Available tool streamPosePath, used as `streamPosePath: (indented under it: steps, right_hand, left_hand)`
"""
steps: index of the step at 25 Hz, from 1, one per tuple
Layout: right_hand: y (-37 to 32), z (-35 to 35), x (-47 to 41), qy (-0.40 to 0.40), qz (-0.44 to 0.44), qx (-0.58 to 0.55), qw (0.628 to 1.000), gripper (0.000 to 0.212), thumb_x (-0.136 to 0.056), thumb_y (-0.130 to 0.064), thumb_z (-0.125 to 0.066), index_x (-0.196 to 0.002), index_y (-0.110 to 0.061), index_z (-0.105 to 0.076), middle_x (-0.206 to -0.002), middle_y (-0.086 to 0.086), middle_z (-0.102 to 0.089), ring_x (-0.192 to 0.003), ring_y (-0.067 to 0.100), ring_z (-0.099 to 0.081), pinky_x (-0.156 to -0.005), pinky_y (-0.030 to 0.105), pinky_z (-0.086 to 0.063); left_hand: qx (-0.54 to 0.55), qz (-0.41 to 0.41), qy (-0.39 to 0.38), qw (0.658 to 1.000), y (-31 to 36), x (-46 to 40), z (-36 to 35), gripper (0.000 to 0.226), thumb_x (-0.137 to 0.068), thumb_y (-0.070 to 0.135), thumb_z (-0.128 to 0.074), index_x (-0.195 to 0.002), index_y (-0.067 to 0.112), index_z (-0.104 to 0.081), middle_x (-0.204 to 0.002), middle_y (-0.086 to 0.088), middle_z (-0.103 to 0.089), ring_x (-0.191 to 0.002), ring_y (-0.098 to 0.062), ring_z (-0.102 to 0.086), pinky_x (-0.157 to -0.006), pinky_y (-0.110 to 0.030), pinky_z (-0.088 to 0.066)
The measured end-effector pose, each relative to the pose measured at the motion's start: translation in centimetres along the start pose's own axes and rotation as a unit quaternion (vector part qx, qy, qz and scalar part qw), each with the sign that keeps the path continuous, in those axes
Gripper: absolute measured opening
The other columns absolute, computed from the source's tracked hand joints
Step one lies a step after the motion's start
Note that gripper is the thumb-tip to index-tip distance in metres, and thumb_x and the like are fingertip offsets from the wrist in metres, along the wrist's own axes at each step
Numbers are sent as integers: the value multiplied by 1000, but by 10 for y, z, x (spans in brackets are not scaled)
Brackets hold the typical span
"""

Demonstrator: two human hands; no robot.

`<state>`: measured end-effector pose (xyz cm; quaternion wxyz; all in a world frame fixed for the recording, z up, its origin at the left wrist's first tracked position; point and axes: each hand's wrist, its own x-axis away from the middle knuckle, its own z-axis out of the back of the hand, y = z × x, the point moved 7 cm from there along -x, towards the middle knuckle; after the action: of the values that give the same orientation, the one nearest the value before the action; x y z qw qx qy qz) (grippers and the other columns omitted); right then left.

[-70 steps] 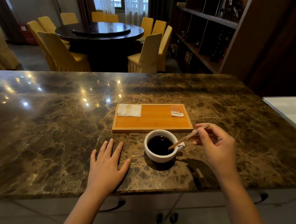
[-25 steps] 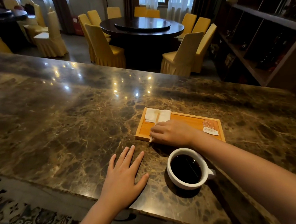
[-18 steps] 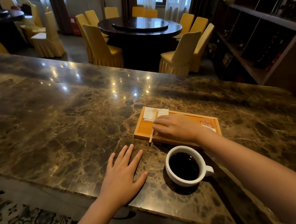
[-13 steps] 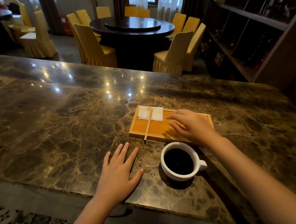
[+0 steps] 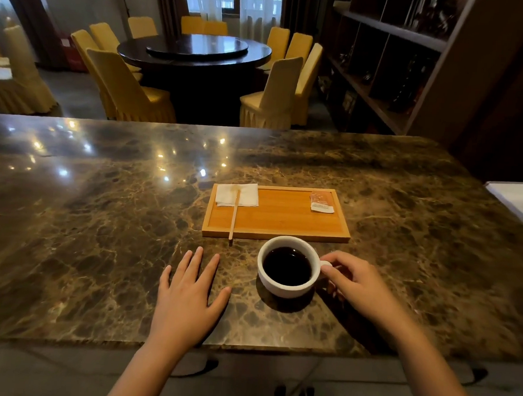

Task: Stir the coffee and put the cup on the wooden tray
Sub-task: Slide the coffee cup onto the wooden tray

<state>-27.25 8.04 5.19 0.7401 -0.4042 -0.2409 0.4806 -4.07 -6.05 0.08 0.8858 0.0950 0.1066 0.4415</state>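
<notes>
Head view: one stir stick [image 5: 234,215], one napkin [image 5: 237,194] and one sachet [image 5: 322,202] occupy the wooden tray [image 5: 278,220]; right hand [image 5: 357,284] pinches the cup [image 5: 287,266] handle, left hand [image 5: 187,297] flat, fingers spread.

Dim, warm — ceiling-light glare spots on marble counter [image 5: 99,218] beyond wooden tray [image 5: 277,220]; wide-angle bending at edges.

Cup [image 5: 286,268] handle mostly hidden under right hand [image 5: 360,288] fingers [image 5: 331,265]; packet [image 5: 322,202] print unreadable.

left hand [image 5: 186,297] flat, fingers spread — right hand [image 5: 360,288] curled, pinching
</notes>
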Motion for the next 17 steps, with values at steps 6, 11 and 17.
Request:
streamPosePath:
  steps: [6, 11, 17]
  right_hand:
    - [10, -16, 0, -34, -30, -112, 993, 21, -96, -19, -45, -85, -6, -57, -60, 8, -60, -54, 23, -54, -48, 19, -43]
    - [10, -21, 0, -31, -33, -179, 983, 25, -97, -12, -41, -78, -3, -54, -56, 7, -53, -48, 15, -47, -49, 23, -46]
    - [6, -15, -2, -11, -44, -247, 968, 28, -98, -11, -39, -74, -8, -54, -57, 8, -50, -44, 11, -44, -44, 21, -43]
  left_hand:
    - [-4, -1, -2, 1000, 0, 0, 0, 66, -85, 64, -20, -144, 37, -7, -158, 1, -4, -144, -13, 5, -116, -44, 4]
    - [-4, 1, -7, 1000, 0, -1, -1, 67, -85, 65, -19, -144, 37, -7, -158, 1, -3, -144, -13, 5, -117, -44, 3]
    - [0, 2, -5, 1000, 1, -1, 0, 66, -85, 65, -20, -144, 37, -7, -158, 1, -3, -144, -13, 5, -117, -44, 4]
